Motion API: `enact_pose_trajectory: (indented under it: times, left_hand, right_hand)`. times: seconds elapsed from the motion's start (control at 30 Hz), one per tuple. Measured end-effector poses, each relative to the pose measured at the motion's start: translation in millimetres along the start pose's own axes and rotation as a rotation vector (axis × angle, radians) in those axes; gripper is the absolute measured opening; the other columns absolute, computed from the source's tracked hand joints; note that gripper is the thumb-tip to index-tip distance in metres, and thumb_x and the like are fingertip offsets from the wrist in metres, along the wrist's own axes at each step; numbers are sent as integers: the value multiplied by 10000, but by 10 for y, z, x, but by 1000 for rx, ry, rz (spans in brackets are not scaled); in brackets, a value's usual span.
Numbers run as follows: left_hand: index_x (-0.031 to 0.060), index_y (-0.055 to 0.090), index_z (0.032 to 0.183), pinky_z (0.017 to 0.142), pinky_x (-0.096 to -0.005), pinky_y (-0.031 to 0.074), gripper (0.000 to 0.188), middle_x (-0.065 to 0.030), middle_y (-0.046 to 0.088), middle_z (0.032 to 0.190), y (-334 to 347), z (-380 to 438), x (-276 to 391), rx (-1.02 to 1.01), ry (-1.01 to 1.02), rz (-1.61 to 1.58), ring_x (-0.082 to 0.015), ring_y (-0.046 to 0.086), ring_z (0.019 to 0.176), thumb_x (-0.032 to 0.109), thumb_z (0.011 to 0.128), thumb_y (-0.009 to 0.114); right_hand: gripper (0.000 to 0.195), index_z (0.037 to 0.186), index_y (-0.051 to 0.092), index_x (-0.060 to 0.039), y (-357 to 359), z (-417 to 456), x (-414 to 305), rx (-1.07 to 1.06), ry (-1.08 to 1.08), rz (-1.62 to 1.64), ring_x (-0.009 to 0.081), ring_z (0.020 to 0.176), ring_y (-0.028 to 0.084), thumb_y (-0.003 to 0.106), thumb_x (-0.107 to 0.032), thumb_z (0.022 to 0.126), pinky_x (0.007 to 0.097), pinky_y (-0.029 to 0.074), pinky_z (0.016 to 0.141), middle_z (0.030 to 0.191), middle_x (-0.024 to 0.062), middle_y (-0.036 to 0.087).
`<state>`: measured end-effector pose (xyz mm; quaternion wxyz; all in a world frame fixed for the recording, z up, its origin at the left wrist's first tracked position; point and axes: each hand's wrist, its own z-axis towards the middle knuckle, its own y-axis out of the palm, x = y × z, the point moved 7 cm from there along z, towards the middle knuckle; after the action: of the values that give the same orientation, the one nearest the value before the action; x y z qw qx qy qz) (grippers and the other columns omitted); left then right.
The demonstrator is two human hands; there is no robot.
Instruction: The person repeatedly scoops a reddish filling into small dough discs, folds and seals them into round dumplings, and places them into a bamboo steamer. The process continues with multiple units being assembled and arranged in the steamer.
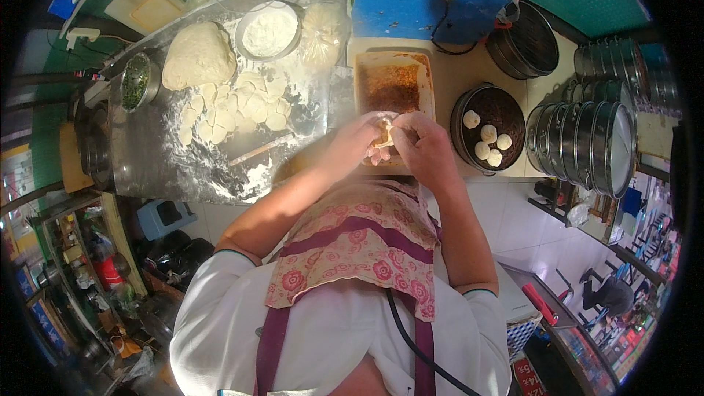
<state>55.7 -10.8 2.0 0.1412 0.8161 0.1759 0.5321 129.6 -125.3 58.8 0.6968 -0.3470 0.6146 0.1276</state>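
Observation:
My left hand [363,140] cradles a filled dough wrapper [386,135], and the fingers of my right hand [421,143] pinch its edge. Both hands are over the near part of a rectangular tub of reddish-brown filling [391,85]. To the right, a round steamer basket [462,137] holds several small white buns [488,133]. On the floured metal worktop at left lie many flat dough rounds [242,107], a thin rolling pin [262,150] and a large lump of dough [199,56].
A bowl of flour [268,31] and a bowl of chopped greens [135,82] stand on the worktop. Behind the tub is a blue machine panel [429,3]. Another steamer [522,41] and stacked metal steamers [583,146] are at right. A person [611,294] is far off at lower right.

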Motion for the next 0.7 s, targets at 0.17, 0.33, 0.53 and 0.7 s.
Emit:
enact_pose_trajectory:
  times: [0.17, 0.33, 0.53, 0.7]
  left_hand:
    - [-41, 442, 1420, 731, -303, 519, 551, -163, 655, 1151, -8, 76, -65, -1, 80, -67, -184, 647, 866, 370, 1055, 405]
    - [-40, 447, 1414, 717, -299, 499, 520, -157, 664, 1148, -85, 24, -75, -41, 38, -230, -152, 623, 869, 350, 1074, 388]
    - [18, 539, 1319, 651, -238, 443, 382, -44, 651, 977, -60, -14, -47, 72, 63, 54, -92, 543, 758, 278, 1090, 379]
    - [45, 572, 1268, 615, -219, 402, 350, 3, 593, 843, -42, -3, -60, 128, 65, 130, -65, 459, 684, 272, 1089, 375]
  right_hand:
    - [72, 970, 629, 8, 30, 9, 8, -13, 75, -3, 140, 735, 624, 657, -16, 908, 291, 509, 669, 858, 93, 658]
    - [82, 974, 633, -1, -24, 13, 177, 4, 100, 12, 147, 722, 623, 665, -38, 907, 287, 507, 664, 846, 88, 659]
    - [96, 989, 633, -7, 23, 25, 41, -12, 61, -1, 150, 709, 621, 669, -37, 905, 293, 505, 656, 817, 94, 656]
    - [78, 992, 630, -1, 10, 25, -107, -13, 40, -27, 159, 722, 641, 650, -26, 921, 299, 509, 651, 827, 102, 655]
